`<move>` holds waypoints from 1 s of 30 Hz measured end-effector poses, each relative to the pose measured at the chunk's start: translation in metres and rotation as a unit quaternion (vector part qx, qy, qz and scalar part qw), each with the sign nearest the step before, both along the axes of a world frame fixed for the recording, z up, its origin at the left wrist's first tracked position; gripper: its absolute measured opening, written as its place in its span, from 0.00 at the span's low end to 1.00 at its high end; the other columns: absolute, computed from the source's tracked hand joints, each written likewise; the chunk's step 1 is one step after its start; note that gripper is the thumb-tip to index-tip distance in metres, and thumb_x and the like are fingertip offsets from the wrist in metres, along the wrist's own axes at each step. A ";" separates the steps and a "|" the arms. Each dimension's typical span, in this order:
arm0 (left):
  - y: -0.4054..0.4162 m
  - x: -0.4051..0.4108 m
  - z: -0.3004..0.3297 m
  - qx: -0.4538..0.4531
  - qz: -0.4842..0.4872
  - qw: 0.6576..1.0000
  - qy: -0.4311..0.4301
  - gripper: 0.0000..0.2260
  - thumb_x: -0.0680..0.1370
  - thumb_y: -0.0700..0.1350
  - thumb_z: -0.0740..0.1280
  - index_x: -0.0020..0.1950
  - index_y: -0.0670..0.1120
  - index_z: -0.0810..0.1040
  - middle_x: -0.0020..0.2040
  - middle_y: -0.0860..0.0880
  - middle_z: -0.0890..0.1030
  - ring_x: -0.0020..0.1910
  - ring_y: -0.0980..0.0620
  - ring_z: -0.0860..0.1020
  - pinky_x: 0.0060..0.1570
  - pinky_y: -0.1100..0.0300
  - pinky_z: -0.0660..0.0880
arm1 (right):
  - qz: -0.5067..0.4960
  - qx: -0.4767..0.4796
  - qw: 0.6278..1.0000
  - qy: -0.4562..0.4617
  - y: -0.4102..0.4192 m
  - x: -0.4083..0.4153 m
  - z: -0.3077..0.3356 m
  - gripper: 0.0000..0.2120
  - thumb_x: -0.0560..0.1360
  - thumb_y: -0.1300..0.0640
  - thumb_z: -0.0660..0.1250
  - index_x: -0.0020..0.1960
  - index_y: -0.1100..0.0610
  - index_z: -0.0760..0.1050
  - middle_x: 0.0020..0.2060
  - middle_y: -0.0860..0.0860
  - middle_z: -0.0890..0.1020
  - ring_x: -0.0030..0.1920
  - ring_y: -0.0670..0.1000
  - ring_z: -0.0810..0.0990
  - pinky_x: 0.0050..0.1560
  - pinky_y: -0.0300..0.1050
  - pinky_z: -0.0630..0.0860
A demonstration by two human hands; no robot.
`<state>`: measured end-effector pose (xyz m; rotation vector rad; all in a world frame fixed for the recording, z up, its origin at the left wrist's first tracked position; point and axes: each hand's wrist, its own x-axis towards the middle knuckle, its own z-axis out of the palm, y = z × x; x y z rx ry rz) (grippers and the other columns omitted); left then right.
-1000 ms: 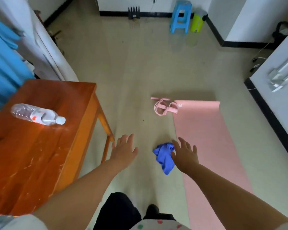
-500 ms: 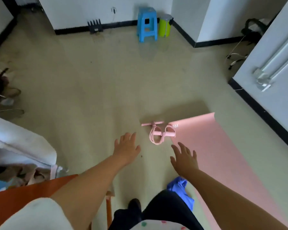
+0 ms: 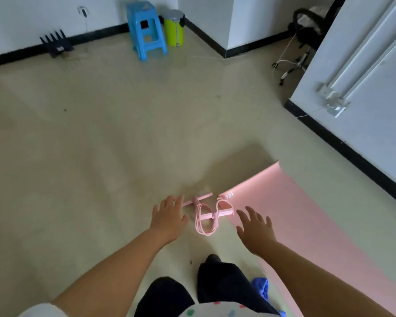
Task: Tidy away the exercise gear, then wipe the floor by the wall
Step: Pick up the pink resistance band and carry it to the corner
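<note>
In the head view both arms reach forward and down over the pale floor (image 3: 101, 156); the left hand (image 3: 168, 216) is held out with fingers straight and slightly spread, holding nothing, its fingertips overlapping the left end of the pink pedal resistance band (image 3: 206, 212) from this angle, though contact cannot be told; the right hand (image 3: 255, 227) is likewise spread and empty, poised over the near left edge of the pink exercise mat (image 3: 318, 225); the band lies on the floor between the two hands, its right pedal touching the mat's far left corner, its cords looped toward the person; the mat lies flat, running along the white wall (image 3: 364, 110) on the right; a blue cloth (image 3: 262, 288) lies crumpled by the person's dark trouser leg (image 3: 220, 284); far off a blue stool (image 3: 146, 30) and a green bin (image 3: 174, 27) stand beside each other.
</note>
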<state>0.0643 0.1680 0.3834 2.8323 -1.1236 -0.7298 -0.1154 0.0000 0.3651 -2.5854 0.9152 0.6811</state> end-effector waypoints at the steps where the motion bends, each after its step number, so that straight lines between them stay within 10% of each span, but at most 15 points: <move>1: -0.007 0.018 -0.002 -0.002 -0.007 1.000 0.006 0.27 0.80 0.53 0.56 0.77 0.48 0.52 0.73 0.44 0.60 0.71 0.45 0.61 0.69 0.49 0.58 | -0.011 0.002 1.000 0.005 -0.010 0.014 -0.001 0.25 0.82 0.46 0.51 0.77 0.48 0.49 0.77 0.50 0.50 0.76 0.55 0.55 0.74 0.59 0.48; 20: -0.115 0.260 -0.088 0.108 -0.299 0.947 0.050 0.25 0.81 0.52 0.56 0.76 0.48 0.54 0.70 0.45 0.64 0.68 0.46 0.65 0.66 0.51 0.63 | -0.393 0.091 0.915 0.016 0.003 0.193 -0.061 0.24 0.81 0.49 0.52 0.76 0.50 0.52 0.75 0.52 0.57 0.72 0.55 0.62 0.72 0.56 0.58; 30: -0.140 0.220 -0.364 0.155 -0.380 0.906 0.101 0.26 0.80 0.50 0.57 0.76 0.47 0.53 0.71 0.45 0.63 0.68 0.46 0.64 0.67 0.49 0.63 | -0.462 0.160 0.871 0.057 0.019 0.168 -0.339 0.25 0.81 0.49 0.54 0.76 0.50 0.52 0.74 0.53 0.59 0.71 0.56 0.64 0.70 0.55 0.61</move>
